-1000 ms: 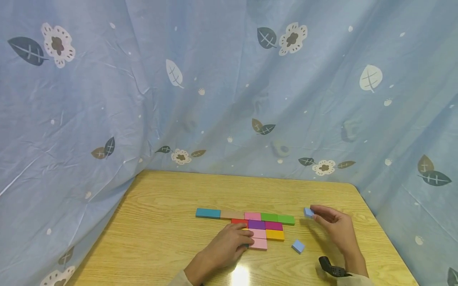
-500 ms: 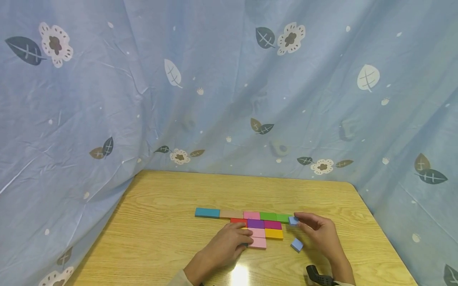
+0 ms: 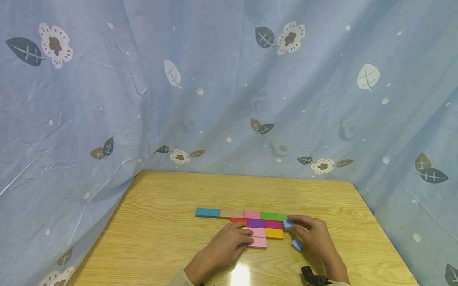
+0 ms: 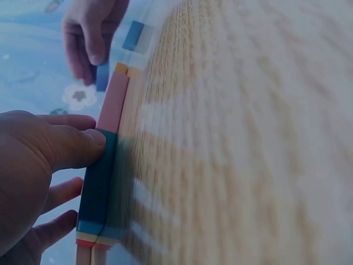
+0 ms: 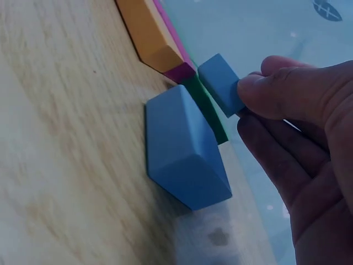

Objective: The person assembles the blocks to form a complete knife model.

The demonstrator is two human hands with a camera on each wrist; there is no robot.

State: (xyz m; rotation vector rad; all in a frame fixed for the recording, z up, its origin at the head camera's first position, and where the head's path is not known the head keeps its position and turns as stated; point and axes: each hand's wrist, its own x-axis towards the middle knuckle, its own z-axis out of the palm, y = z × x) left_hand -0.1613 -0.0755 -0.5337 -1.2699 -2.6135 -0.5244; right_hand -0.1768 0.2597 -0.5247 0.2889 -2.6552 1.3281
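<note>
My right hand (image 3: 315, 238) pinches a small light-blue block (image 3: 288, 225) between thumb and fingers, at the right end of the magenta block (image 3: 273, 224) and just in front of the green block (image 3: 281, 216). In the right wrist view this block (image 5: 219, 83) is tilted. A second light-blue block (image 3: 297, 244) lies at an angle on the table, left of the right wrist. My left hand (image 3: 229, 244) rests over the left part of the block rows, covering some of them. In the left wrist view its thumb touches the side of a teal block (image 4: 95, 187).
The back row runs from a blue block (image 3: 207, 213) through a tan block (image 3: 231, 214) to pink and green ones. Purple, pink and yellow (image 3: 274, 233) blocks lie in front of it. A patterned blue curtain (image 3: 229, 87) surrounds the wooden table (image 3: 161, 198).
My right hand has carried the light-blue block leftward and toward me, from right of the green blocks to the magenta block's end. The left hand has stayed in place.
</note>
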